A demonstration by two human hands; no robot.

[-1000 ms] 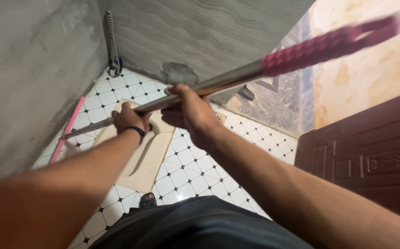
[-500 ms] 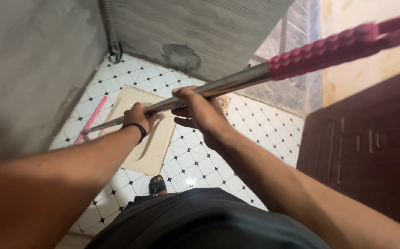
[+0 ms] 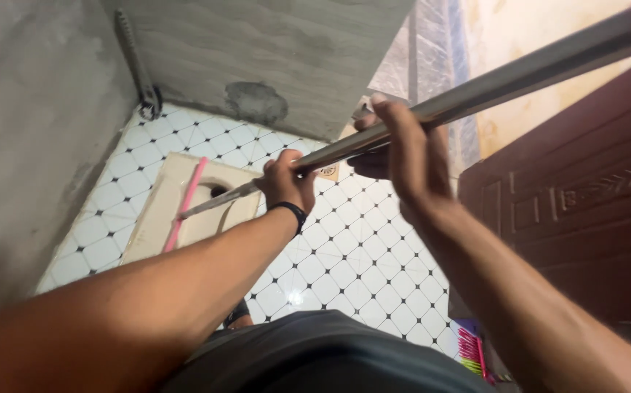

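Both of my hands grip a long metal pole (image 3: pixel 504 80) that slants from the upper right down to the floor. My left hand (image 3: pixel 286 183), with a black band on the wrist, holds it lower down. My right hand (image 3: pixel 402 145) holds it higher up. The pole ends in a long pink head (image 3: pixel 186 204) that rests across a beige squat toilet pan (image 3: pixel 157 211) set in the floor. A pink grip on the pole shows only at the frame's top right corner.
White floor tiles with black dots (image 3: pixel 352 255) surround the pan. Grey concrete walls (image 3: pixel 32 124) close in on the left and the far side. A dark wooden door (image 3: pixel 584 196) stands at right. A grey hose (image 3: pixel 137 65) hangs in the corner.
The view has shifted and the pole's pink grip has slid out past the top right. The pink head has moved from the floor left of the pan onto the pan.
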